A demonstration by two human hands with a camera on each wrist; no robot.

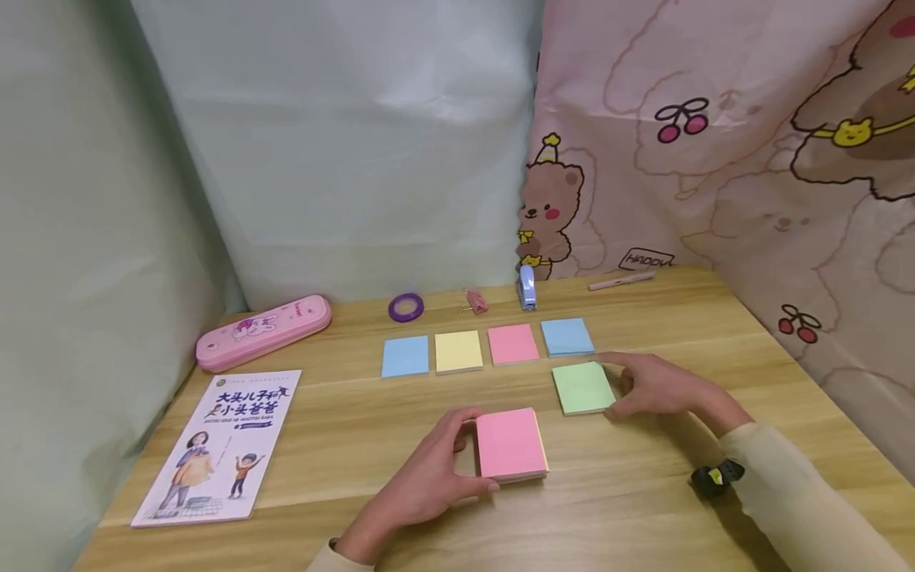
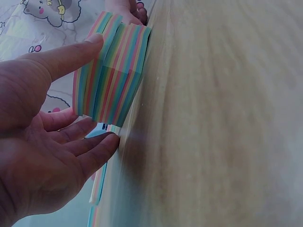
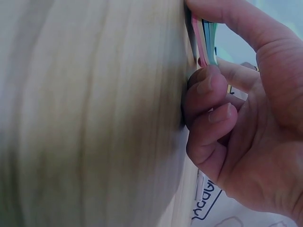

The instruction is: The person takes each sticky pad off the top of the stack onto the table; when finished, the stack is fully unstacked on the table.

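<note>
My left hand (image 1: 436,473) holds a thick stack of square sticky notes (image 1: 511,443) by its left side, thumb at the near corner and forefinger at the far one. Pink tops the stack, and its side shows many coloured layers in the left wrist view (image 2: 116,71). There, the lower fingers (image 2: 97,153) spread loosely beside it. To the right, my right hand (image 1: 654,385) grips a thinner green sticky note pad (image 1: 583,388), thumb at its near edge and forefinger at its far edge. The right wrist view shows the other fingers (image 3: 208,123) curled beneath the palm.
Behind the hands lie blue (image 1: 405,357), yellow (image 1: 459,352), pink (image 1: 513,344) and another blue pad (image 1: 567,337) in a row. Farther back are purple tape (image 1: 406,307), a pink clip (image 1: 476,301), a stapler (image 1: 527,288) and a pen (image 1: 622,280). A pencil case (image 1: 264,332) and book (image 1: 218,449) lie left.
</note>
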